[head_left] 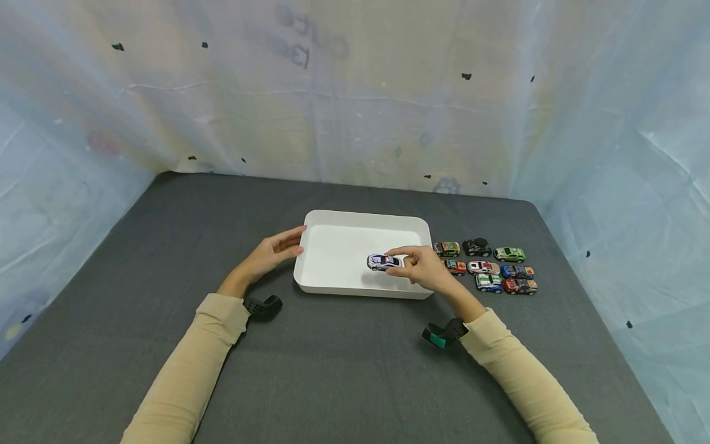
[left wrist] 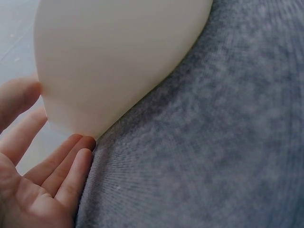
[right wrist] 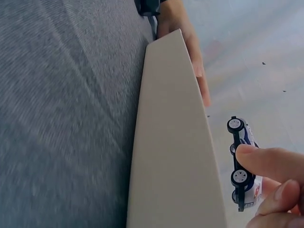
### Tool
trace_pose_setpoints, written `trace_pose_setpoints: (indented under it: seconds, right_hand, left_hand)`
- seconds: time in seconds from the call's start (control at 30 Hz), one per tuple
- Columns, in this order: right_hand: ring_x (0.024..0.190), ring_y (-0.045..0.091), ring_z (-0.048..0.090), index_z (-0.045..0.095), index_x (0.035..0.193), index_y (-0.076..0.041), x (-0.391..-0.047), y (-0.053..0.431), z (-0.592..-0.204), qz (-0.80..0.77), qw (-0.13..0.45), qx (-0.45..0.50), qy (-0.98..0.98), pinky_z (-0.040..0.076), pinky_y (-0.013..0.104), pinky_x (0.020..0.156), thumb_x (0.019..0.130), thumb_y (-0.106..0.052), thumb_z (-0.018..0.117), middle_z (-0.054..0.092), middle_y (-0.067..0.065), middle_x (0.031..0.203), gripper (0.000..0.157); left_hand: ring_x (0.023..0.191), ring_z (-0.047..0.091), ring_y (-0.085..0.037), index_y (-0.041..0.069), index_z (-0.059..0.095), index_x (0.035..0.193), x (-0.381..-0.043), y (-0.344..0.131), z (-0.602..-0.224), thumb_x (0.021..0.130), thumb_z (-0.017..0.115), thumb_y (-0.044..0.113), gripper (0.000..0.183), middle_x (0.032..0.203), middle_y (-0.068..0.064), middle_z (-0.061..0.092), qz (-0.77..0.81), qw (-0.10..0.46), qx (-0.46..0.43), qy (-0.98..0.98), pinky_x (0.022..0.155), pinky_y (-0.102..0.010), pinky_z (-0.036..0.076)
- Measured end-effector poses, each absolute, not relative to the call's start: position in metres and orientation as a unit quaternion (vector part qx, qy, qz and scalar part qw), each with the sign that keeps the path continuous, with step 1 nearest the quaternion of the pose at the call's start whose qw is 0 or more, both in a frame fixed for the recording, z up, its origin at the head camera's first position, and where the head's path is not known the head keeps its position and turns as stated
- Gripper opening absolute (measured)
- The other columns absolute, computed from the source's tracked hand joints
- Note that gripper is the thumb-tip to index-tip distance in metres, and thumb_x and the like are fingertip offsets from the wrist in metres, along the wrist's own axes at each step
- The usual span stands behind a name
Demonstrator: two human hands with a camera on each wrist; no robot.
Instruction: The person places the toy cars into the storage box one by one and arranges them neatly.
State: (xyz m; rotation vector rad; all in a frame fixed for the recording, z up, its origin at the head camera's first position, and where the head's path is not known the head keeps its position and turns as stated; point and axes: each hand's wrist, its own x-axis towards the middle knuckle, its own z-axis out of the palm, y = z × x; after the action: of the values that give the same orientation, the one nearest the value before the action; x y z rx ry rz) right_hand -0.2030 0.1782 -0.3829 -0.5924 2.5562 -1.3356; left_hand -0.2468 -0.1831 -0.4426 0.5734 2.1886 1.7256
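My right hand (head_left: 424, 266) pinches a white toy car (head_left: 383, 262) with dark markings between thumb and fingers, over the right half of a white tray (head_left: 363, 290). In the right wrist view the toy car (right wrist: 240, 175) shows its wheels and dark underside, held above the tray's rim. My left hand (head_left: 273, 251) touches the tray's left side. Its fingers stay extended, fingertips (left wrist: 88, 142) against the outer wall and rim, as the left wrist view shows. Nothing lies on the part of the tray's floor that shows.
Several toy cars stand grouped right of the tray, among them a green car (head_left: 509, 254), a blue car (head_left: 517, 272) and a black car (head_left: 477, 247). My right hand partly hides the nearest. Dark grey cloth (head_left: 355, 370) covers the table; pale sheeting (head_left: 355, 111) hangs behind.
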Motion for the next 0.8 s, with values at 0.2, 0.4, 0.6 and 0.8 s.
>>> trace_pose_setpoints:
  seconds: [0.2, 0.4, 0.6, 0.8]
  right_hand:
    - [0.039, 0.003, 0.030, 0.068, 0.117, 0.000, -0.206, 0.161, -0.388, -0.453, 0.101, -0.201, 0.862, 0.022, 0.019, 0.042, 0.083, -0.012, 0.075, 0.033, -0.011, 0.043, 0.037]
    - [0.040, 0.004, 0.030, 0.069, 0.116, -0.001, -0.211, 0.142, -0.394, -0.456, 0.115, -0.204, 0.859, 0.022, 0.020, 0.042, 0.083, -0.013, 0.075, 0.033, -0.011, 0.043, 0.036]
    - [0.040, 0.005, 0.031, 0.071, 0.113, -0.002, -0.215, 0.123, -0.399, -0.445, 0.110, -0.210, 0.864, 0.021, 0.019, 0.042, 0.082, -0.012, 0.076, 0.033, -0.010, 0.043, 0.033]
    - [0.040, 0.004, 0.031, 0.071, 0.112, 0.000, -0.218, 0.105, -0.402, -0.438, 0.116, -0.226, 0.862, 0.021, 0.018, 0.043, 0.080, -0.011, 0.077, 0.035, -0.010, 0.042, 0.035]
  left_hand:
    - [0.143, 0.034, -0.036, 0.011, 0.027, 0.154, -0.246, -0.183, -0.442, 0.099, 0.056, 0.020, 0.063, 0.159, -0.014, 0.028, 0.597, 0.148, 0.200, 0.763, 0.093, -0.006, 0.044]
    - [0.144, 0.033, -0.035, 0.011, 0.027, 0.153, -0.247, -0.182, -0.442, 0.099, 0.056, 0.020, 0.063, 0.160, -0.013, 0.027, 0.596, 0.146, 0.199, 0.764, 0.093, -0.006, 0.044]
    - [0.143, 0.034, -0.035, 0.010, 0.028, 0.153, -0.248, -0.182, -0.443, 0.098, 0.057, 0.020, 0.063, 0.160, -0.012, 0.028, 0.597, 0.142, 0.198, 0.765, 0.093, -0.005, 0.044]
    - [0.143, 0.035, -0.035, 0.010, 0.028, 0.153, -0.248, -0.182, -0.442, 0.098, 0.058, 0.021, 0.064, 0.159, -0.013, 0.029, 0.595, 0.142, 0.189, 0.768, 0.092, -0.006, 0.045]
